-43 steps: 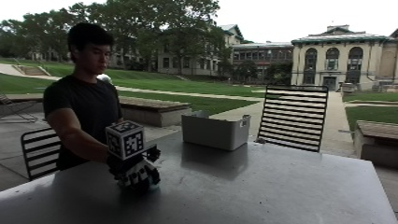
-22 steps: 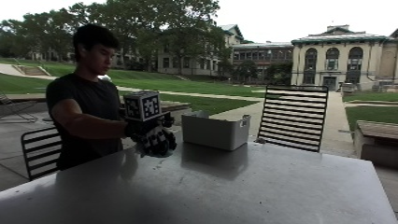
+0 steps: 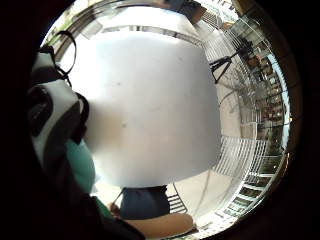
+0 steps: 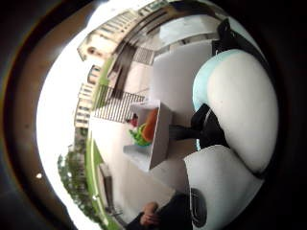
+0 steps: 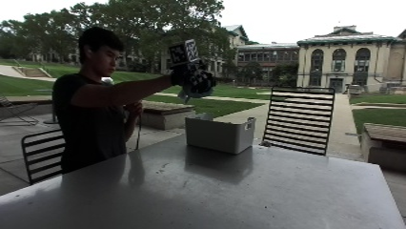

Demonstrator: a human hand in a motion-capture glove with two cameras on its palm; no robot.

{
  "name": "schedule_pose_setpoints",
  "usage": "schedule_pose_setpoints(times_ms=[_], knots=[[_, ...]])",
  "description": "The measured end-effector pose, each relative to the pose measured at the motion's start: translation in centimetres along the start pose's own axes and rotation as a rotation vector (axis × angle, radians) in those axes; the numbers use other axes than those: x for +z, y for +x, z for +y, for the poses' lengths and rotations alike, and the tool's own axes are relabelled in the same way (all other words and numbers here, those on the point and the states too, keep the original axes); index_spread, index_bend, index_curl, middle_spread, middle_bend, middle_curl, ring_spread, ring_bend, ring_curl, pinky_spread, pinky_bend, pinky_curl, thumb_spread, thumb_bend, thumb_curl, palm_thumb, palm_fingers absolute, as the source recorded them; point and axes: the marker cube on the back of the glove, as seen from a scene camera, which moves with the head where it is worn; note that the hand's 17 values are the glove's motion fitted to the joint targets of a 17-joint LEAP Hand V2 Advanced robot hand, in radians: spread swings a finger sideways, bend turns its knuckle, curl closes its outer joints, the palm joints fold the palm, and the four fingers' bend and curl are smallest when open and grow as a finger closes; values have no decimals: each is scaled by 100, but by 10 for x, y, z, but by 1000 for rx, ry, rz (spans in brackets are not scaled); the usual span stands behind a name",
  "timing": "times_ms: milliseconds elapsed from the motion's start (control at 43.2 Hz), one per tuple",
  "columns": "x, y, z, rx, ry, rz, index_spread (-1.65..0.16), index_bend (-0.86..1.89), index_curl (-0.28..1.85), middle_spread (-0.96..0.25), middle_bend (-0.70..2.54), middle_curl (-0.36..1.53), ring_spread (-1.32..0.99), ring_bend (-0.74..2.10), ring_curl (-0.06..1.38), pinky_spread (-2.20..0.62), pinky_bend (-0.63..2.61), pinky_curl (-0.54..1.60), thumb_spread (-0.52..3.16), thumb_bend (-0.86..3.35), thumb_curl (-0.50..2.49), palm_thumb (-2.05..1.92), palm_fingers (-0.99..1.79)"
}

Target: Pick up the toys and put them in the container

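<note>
Outside view — toy [image 5: 198, 82] (pale) within curled fingers [image 5: 190, 76] above container [image 5: 219, 133].

person seated at table [image 5: 266, 200] | gloved right hand [image 5: 193, 81] raised above white container [image 5: 218, 134], gripping a dark toy [image 5: 202, 84] | chair [image 5: 299, 120] behind

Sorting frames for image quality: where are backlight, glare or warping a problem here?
Outside view: bright sky backlights the person, right hand and container dim, table sheen. Little finger palm view: table washed out. Thumb palm view: sky blown out, container warped.
</note>
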Motion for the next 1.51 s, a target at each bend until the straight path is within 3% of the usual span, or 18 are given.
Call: schedule_pose_setpoints(times_ms=[255,371,486,602,880,1042,1112,1135,1181,1228,1251,1274,1297,1506], knots=[[22,-134,15,-166,-35,-2,-35,14,74,-40,86,71,-39,131,56,-42,119,52,59,6,101,58,99],[36,-153,17,-456,-54,56,-37,12,74,-41,84,72,-39,132,56,-42,121,52,61,5,103,58,97],[49,-192,19,-226,-84,-13,-38,12,73,-43,82,73,-39,133,56,-42,123,52,63,4,104,59,96],[71,-184,11,-341,-119,26,-39,12,73,-43,80,74,-39,134,55,-42,124,51,65,3,105,59,95],[98,-245,56,-571,-165,-86,-40,12,71,-46,79,78,-40,134,55,-41,126,50,69,1,108,60,94],[113,-250,62,-558,-205,-24,-40,11,70,-47,77,80,-40,134,55,-41,126,50,70,0,109,61,93],[110,-258,71,-592,-333,-114,-40,11,71,-47,74,80,-40,132,55,-40,128,51,72,-1,109,60,84],[109,-260,74,-610,-367,-145,-39,2,67,-45,63,77,-40,130,53,-41,131,50,80,-7,105,49,63],[108,-262,76,-625,-399,-173,-38,5,67,-42,57,75,-37,127,53,-40,134,52,90,-13,99,28,50],[110,-257,73,-596,-405,-148,-37,11,67,-33,38,70,-30,106,49,-33,136,53,97,-19,87,8,-6],[112,-252,69,-564,-406,-119,-36,13,69,-33,42,72,-31,113,54,-34,140,55,101,-13,85,8,10],[114,-246,66,-527,-406,-86,-36,13,66,-28,34,68,-27,99,48,-30,139,53,101,-15,81,0,-11],[116,-241,62,-494,-406,-56,-36,12,64,-26,33,67,-25,95,46,-28,139,52,102,-14,78,-5,-13],[99,-199,52,-460,-306,35,-35,18,55,-15,28,60,-16,68,31,-18,129,42,112,-8,59,-11,-8]])
